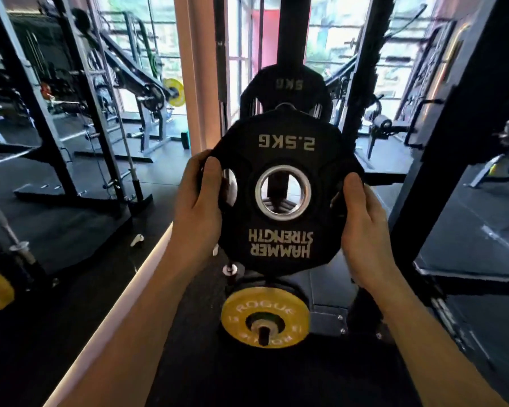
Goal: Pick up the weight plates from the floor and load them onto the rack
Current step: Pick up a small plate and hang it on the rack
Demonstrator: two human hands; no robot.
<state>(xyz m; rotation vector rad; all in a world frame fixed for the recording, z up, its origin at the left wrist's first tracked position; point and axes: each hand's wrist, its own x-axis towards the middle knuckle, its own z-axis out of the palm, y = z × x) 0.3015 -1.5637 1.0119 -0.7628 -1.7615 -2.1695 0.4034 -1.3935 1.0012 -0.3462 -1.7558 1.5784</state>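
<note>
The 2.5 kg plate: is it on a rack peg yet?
No. The 2.5 kg plate is in both hands; its centre hole shows no peg through it.

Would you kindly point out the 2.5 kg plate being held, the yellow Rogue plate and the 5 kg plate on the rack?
2.5 kg plate point(279, 245): head view, lower face, on the lettering.
yellow Rogue plate point(236, 318): head view, left of its yellow face.
5 kg plate point(287, 83): head view, top face by its marking.

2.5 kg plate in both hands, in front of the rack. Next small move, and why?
Probably push the 2.5 kg plate forward, bore lined up on a rack peg. Left hand and right hand grip its edges; it hangs in front of the racked 5 kg plate, on no peg yet.
</note>
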